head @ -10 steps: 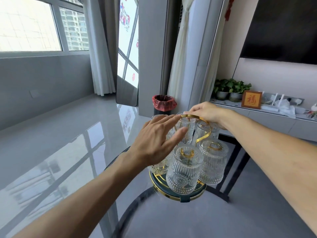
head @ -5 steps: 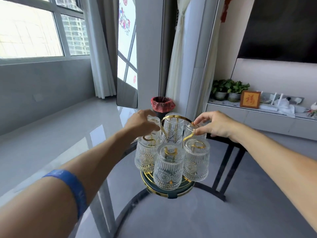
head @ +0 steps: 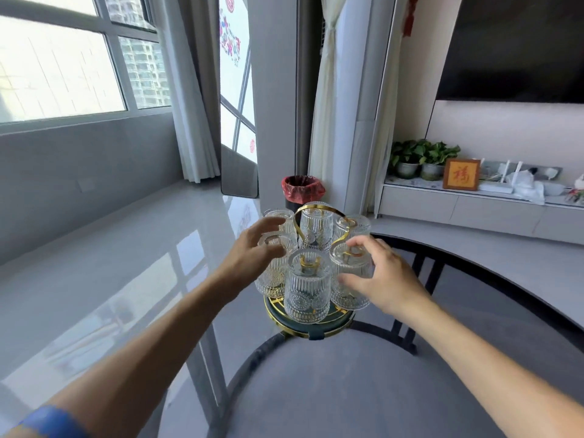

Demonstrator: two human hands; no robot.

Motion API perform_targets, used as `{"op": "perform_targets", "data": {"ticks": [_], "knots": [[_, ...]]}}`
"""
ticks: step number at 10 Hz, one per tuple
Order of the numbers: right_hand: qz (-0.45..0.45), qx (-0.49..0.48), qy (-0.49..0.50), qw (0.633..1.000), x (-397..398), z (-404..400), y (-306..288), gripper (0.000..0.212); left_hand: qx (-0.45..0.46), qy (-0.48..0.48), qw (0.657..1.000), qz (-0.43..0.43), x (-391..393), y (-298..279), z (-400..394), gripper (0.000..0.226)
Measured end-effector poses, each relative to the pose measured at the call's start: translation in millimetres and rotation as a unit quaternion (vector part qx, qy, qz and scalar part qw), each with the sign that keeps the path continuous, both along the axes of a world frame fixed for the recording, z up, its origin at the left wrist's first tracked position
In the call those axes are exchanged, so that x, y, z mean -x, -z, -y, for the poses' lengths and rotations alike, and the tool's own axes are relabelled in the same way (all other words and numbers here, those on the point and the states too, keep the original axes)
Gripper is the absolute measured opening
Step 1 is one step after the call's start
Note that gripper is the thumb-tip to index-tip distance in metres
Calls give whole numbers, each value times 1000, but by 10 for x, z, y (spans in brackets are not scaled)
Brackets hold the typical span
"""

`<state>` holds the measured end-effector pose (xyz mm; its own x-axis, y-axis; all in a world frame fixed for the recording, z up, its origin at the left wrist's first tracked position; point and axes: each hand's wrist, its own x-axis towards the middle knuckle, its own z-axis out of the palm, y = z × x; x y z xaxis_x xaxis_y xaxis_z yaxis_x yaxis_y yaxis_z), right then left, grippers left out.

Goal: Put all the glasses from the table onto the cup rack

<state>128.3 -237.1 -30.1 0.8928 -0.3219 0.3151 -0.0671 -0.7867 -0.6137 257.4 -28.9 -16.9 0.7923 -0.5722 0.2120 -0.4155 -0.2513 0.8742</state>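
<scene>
A gold wire cup rack with a round dark base stands at the far edge of the grey round table. Several ribbed clear glasses hang upside down on its pegs; the front glass faces me. My left hand hovers at the rack's left side, fingers spread, close to the left glass. My right hand is at the right side, fingers apart, next to the right glass. Neither hand holds anything. The gold loop handle rises in the middle.
A bin with a red bag stands on the glossy floor beyond the table. A low cabinet with potted plants and a framed picture runs along the right wall. Windows and curtains fill the left.
Both hands have let go of the far glasses and drawn back toward me, lower down beside the rack, fingers opened.
</scene>
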Motion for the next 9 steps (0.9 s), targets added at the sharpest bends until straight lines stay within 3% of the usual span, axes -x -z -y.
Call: {"op": "perform_targets", "data": {"ticks": [1,2,4,5,6,7,9], "knots": [[6,-3,18,1000,21,12,-28,45,-63,-2,997,48,-32,32,-30,62],[-4,-18,57,998,98,42,-24,44,-63,-68,991,100,-42,101,-153,63],[-21,-18,77,997,99,-22,-40,44,-94,-119,981,121,30,89,-137,62],[-28,-8,74,997,129,-19,-35,47,-116,-142,962,203,175,49,-115,57],[-29,-2,71,997,228,-58,18,60,-156,-80,909,378,508,90,-88,53],[-18,-5,71,997,278,-93,63,66,-185,-30,900,394,711,143,-52,53],[13,1,78,997,513,-232,19,65,-210,-25,897,388,947,173,-66,59]]}}
